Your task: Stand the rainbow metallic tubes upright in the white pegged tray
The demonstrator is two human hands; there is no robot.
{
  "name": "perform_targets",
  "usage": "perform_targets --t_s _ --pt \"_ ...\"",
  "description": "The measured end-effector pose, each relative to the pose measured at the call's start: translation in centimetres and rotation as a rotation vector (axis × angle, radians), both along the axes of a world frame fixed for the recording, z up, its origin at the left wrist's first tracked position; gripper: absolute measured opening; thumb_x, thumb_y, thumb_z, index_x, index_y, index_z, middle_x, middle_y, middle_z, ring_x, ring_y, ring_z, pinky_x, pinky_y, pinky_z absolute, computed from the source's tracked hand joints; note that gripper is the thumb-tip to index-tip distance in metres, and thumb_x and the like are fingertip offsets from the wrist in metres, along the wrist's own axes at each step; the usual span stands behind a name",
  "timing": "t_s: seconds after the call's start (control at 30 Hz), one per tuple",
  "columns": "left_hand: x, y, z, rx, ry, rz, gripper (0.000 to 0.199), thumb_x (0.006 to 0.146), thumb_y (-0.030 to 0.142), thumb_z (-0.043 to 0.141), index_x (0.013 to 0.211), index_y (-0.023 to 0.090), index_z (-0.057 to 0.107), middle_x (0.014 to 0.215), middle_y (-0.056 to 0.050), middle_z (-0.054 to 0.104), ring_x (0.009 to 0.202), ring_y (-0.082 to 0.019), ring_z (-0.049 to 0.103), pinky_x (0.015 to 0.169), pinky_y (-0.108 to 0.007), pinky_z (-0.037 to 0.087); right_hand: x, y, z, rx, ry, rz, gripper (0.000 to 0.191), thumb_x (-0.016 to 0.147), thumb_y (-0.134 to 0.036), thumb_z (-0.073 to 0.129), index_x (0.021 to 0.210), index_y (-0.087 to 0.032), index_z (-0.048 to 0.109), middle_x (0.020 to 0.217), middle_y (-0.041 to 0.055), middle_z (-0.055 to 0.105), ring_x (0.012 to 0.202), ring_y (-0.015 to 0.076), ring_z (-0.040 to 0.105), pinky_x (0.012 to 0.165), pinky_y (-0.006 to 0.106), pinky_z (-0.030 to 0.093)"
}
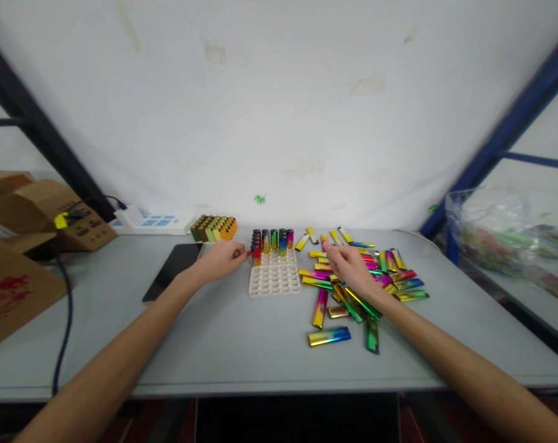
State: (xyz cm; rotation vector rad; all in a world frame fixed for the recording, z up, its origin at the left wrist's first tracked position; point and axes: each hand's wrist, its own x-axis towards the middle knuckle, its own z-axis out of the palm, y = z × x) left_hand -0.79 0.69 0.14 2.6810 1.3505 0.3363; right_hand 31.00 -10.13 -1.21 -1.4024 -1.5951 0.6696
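A white tray [275,282] with rows of round-edged slots lies mid-table. Shiny multicoloured lighters [283,243] stand upright in its back rows and along its left side. My left hand [223,259] is closed at the tray's left edge, fingertips beside a red-and-gold lighter [256,255]; whether it grips anything is hidden. Over the pile of loose metallic lighters [352,301] to the right, my right hand [350,264] is closed in a pinch. An orange-yellow lighter end [323,238] shows at its fingertips.
A block of upright gold and green lighters [214,228] stands at the back left, near a white power strip [156,223]. A dark phone or tablet [172,271] lies left of the tray. Cardboard boxes [61,209] and a cable sit far left; a clear plastic bag [495,234] is far right.
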Motion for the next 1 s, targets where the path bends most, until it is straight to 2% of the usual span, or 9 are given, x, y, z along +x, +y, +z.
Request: perform_targets --t_s 0.1,0.3,0.43,0.53,0.67,0.8,0.9,1.0 --pt "0.0 0.0 0.0 -0.003 -0.001 -0.008 0.035 0.089 0.040 0.041 0.065 0.020 0.056 0.061 -0.004 0.065 0.059 -0.018 0.058 0.056 -0.027 0.035 -0.1 0.2 -0.3 0.100 -0.117 -0.138 0.063 0.088 -0.073 0.048 0.054 -0.023 0.029 0.050 -0.0025 0.029 0.049 0.0119 0.029 0.048 0.028 0.020" --pt "0.0 0.0 0.1 0.004 0.003 -0.011 0.035 0.089 0.039 0.040 0.064 0.020 0.055 0.061 -0.004 0.063 0.058 -0.018 0.056 0.058 -0.028 0.035 -0.1 0.3 -0.6 0.113 -0.154 -0.136 0.055 0.090 -0.059 0.052 0.056 -0.024 0.029 0.052 -0.0033 0.029 0.051 0.0116 0.029 0.049 0.027 0.020" --pt "0.0 0.1 0.0 0.006 0.007 -0.012 0.035 0.089 0.040 0.040 0.064 0.020 0.055 0.061 -0.004 0.062 0.058 -0.017 0.055 0.058 -0.028 0.034 -0.1 0.4 -0.6 0.103 -0.184 -0.131 0.053 0.092 -0.057 0.051 0.057 -0.024 0.029 0.053 -0.0037 0.030 0.051 0.0119 0.030 0.050 0.028 0.021" --pt "0.0 0.0 0.0 0.004 0.002 -0.005 0.035 0.090 0.040 0.041 0.064 0.020 0.055 0.062 -0.004 0.062 0.059 -0.017 0.056 0.058 -0.028 0.034 -0.2 0.2 -0.1 0.136 -0.187 -0.055 0.047 0.094 -0.057 0.050 0.065 -0.023 0.038 0.058 -0.0039 0.036 0.055 0.0134 0.035 0.053 0.027 0.025" --pt "0.0 -0.2 0.1 -0.009 -0.008 0.001 0.036 0.090 0.040 0.041 0.065 0.020 0.056 0.063 -0.004 0.064 0.059 -0.018 0.057 0.058 -0.028 0.035 -0.4 0.1 1.3 0.124 -0.173 0.087 0.033 0.101 -0.052 0.042 0.088 -0.024 0.052 0.070 -0.0017 0.052 0.064 0.0163 0.049 0.060 0.028 0.037" --pt "0.0 0.0 -0.1 0.002 -0.021 -0.017 0.035 0.091 0.038 0.043 0.064 0.019 0.057 0.063 -0.005 0.065 0.058 -0.018 0.057 0.057 -0.028 0.034 -1.3 0.8 3.6 0.295 -0.347 0.222 0.033 0.101 -0.047 0.045 0.093 -0.022 0.063 0.091 0.0062 0.063 0.088 0.0205 0.058 0.079 0.032 0.043" --pt "-0.1 0.2 -0.5 0.020 -0.025 -0.030 0.036 0.091 0.037 0.044 0.064 0.019 0.058 0.061 -0.004 0.064 0.055 -0.016 0.054 0.056 -0.028 0.032 -2.7 1.9 5.2 0.330 -0.471 0.277 0.036 0.101 -0.047 0.046 0.090 -0.020 0.067 0.084 0.0048 0.063 0.080 0.0183 0.058 0.074 0.030 0.043" --pt "-0.2 0.5 -0.8 0.020 -0.033 -0.036 0.038 0.092 0.038 0.044 0.064 0.019 0.059 0.060 -0.003 0.064 0.054 -0.016 0.054 0.056 -0.028 0.032 -4.3 3.3 5.9 0.301 -0.546 0.319 0.033 0.102 -0.043 0.046 0.093 -0.018 0.066 0.077 0.0022 0.066 0.068 0.0149 0.057 0.066 0.028 0.041"
